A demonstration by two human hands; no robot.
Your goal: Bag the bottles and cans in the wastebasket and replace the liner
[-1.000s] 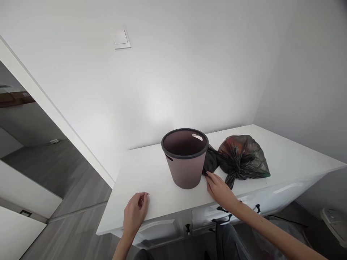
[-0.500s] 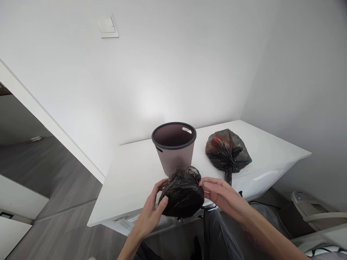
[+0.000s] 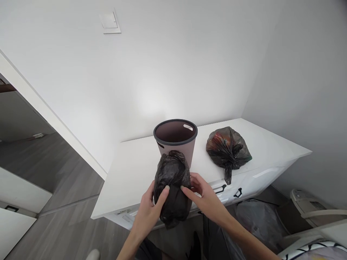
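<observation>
Both of my hands hold a crumpled black plastic bag in the air, just in front of the white cabinet top. My left hand grips its lower left side, thumb pressed on the front. My right hand pinches its right side with fingers bent. Behind the bag, a mauve waste bin with a dark grey rim stands upright and empty on the cabinet top. A tied, filled black rubbish bag lies to the right of the bin.
The cabinet has drawers with black handles under its front edge. A grey bag and a white appliance sit on the floor at right. Grey wood flooring lies to the left. A light switch is on the wall.
My right hand drew the black bag from beside the bin to the cabinet's front. Both hands took hold of it, and it now hangs taller and more upright.
</observation>
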